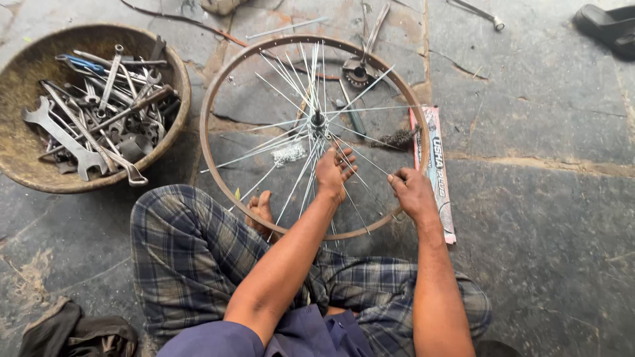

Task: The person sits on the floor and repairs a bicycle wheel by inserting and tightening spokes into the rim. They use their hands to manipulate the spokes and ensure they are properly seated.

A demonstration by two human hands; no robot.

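A single head-worn camera looks steeply down from above the seated person, close enough that the forearms and checked lap fill the lower frame. It faces forward over the stone floor [542, 218], with the wheel rim [210, 106] centred and the basin of spanners [173, 73] at upper left. No second view overlaps it.

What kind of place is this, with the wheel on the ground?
Probably a roadside bicycle repair spot. A person sits on a stone floor, both hands in the spokes of a bare wheel rim, beside a basket full of spanners.
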